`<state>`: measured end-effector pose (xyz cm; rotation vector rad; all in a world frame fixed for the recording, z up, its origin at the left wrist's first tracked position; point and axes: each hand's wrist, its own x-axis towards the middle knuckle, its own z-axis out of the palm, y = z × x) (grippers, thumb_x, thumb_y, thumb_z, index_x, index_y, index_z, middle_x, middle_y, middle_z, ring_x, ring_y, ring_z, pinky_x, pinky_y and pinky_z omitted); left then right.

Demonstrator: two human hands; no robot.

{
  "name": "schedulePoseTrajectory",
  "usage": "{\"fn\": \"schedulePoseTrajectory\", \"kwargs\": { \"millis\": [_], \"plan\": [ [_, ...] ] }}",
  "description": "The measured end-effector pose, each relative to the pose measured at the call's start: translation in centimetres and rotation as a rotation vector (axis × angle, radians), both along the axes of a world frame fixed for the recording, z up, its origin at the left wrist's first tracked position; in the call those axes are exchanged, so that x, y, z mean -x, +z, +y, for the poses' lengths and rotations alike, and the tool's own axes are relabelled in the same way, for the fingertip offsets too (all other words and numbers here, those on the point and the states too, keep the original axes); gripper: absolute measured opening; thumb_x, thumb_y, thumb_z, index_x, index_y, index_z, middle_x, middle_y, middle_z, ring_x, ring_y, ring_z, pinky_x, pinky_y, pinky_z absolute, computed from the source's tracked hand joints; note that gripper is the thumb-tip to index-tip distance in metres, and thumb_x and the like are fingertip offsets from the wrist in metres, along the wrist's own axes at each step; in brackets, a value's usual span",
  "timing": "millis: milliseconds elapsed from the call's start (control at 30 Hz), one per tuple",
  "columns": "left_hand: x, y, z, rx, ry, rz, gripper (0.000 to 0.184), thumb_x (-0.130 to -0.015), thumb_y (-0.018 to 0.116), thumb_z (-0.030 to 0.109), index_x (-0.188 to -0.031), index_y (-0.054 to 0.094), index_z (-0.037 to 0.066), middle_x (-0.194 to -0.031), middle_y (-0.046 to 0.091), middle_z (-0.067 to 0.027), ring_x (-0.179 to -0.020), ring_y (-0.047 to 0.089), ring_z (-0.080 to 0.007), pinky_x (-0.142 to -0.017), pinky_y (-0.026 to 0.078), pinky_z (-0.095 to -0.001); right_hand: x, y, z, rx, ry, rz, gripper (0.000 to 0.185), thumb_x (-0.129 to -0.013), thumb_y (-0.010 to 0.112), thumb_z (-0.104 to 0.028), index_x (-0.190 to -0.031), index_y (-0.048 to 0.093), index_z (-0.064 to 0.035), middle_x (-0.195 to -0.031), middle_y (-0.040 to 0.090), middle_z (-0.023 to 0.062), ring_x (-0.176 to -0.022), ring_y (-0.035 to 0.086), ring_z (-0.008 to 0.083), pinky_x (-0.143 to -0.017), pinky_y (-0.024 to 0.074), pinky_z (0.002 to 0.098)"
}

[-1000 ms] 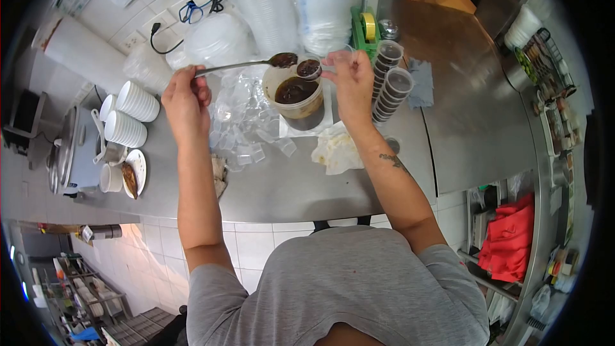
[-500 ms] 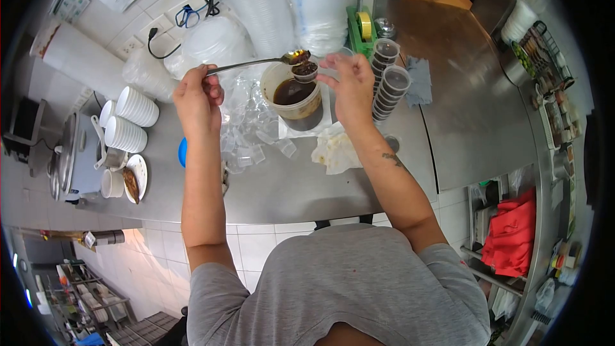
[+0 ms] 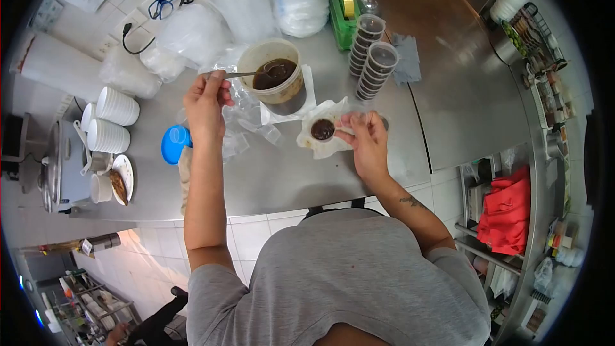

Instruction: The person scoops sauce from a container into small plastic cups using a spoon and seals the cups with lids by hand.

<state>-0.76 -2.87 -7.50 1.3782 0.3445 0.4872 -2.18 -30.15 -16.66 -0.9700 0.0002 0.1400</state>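
Note:
My left hand [image 3: 206,104] is closed on the handle of a metal spoon [image 3: 238,75]. The spoon's bowl dips into dark brown sauce in a large plastic tub [image 3: 277,94], which stands on white paper. My right hand [image 3: 364,140] pinches the edge of a small clear cup [image 3: 322,129] filled with dark sauce. That cup is over a crumpled, stained white paper towel [image 3: 312,144]. Right of the tub rise two stacks of filled small cups [image 3: 375,72]. Clear plastic pieces [image 3: 246,129] lie left of the tub.
A blue lid [image 3: 174,143] and a cloth [image 3: 185,176] lie by my left forearm. White cups [image 3: 109,135] and a plate [image 3: 130,178] stand farther left. Behind are plastic bags [image 3: 296,0] and a green tape dispenser [image 3: 341,16]. Part of another person [image 3: 160,320] shows at bottom left.
The spoon has gone from above the small cup down into the tub. My right hand has brought the filled cup down and nearer, to the paper towel. The camera view has shifted.

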Motion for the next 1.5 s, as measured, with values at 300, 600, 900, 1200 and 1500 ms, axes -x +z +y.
{"fn": "schedulePoseTrajectory", "kwargs": {
  "millis": [300, 600, 900, 1200, 1500],
  "plan": [
    [5.0, -4.8, -2.8, -0.258, -0.128, 0.211, 0.022, -0.087, 0.057, 0.005, -0.109, 0.056, 0.000, -0.086, 0.059, -0.0043, -0.071, 0.054, -0.0107, -0.060, 0.045, -0.0241, 1.7, -5.5, -1.0, 0.213, 0.026, -0.016, 0.018, -0.095, 0.050, -0.005, -0.083, 0.037, -0.0048, -0.091, 0.054, 0.0084, -0.088, 0.059, 0.0138, -0.078, 0.0530, 0.0284],
    [6.2, -11.1, -11.1, -1.055, -0.506, 0.122, 0.058, -0.069, 0.077, 0.006, -0.122, 0.053, 0.009, -0.095, 0.052, -0.0107, -0.075, 0.060, -0.0255, -0.066, 0.050, -0.0372, 1.2, -4.7, -0.9, 0.392, 0.019, -0.226, 0.011, -0.092, 0.058, -0.006, -0.091, 0.048, -0.0034, -0.082, 0.050, 0.0024, -0.072, 0.050, 0.0097, -0.068, 0.0464, 0.0245],
    [5.9, -12.6, -10.7, -0.654, -0.602, 0.315, 0.063, -0.071, 0.075, 0.002, -0.127, 0.047, 0.009, -0.079, 0.053, -0.0048, -0.068, 0.056, -0.0126, -0.061, 0.048, -0.0264, 0.1, -5.4, 0.8, 0.864, -0.007, -0.435, 0.007, -0.087, 0.060, -0.006, -0.093, 0.058, -0.0049, -0.083, 0.055, 0.0092, -0.068, 0.058, 0.0224, -0.060, 0.0462, 0.0321],
    [4.4, -12.9, -11.4, -0.161, -0.464, 0.584, 0.032, -0.085, 0.066, 0.014, -0.103, 0.042, 0.003, -0.063, 0.056, -0.0044, -0.051, 0.050, -0.0108, -0.043, 0.037, -0.0230, 0.2, -5.9, 0.7, 1.218, -0.084, -0.717, 0.013, -0.080, 0.063, -0.010, -0.093, 0.061, -0.0120, -0.082, 0.056, 0.0044, -0.072, 0.058, 0.0244, -0.061, 0.0462, 0.0354],
    [3.2, -13.8, -11.4, -0.605, -0.527, 0.546, 0.028, -0.088, 0.063, 0.019, -0.098, 0.041, 0.004, -0.059, 0.057, -0.0076, -0.050, 0.053, -0.0140, -0.047, 0.039, -0.0297, 0.0, -6.2, 1.2, 1.510, -0.029, -0.830, 0.020, -0.077, 0.061, -0.013, -0.096, 0.057, -0.0148, -0.079, 0.054, 0.0041, -0.078, 0.057, 0.0223, -0.067, 0.0404, 0.0383]
  ]
}}
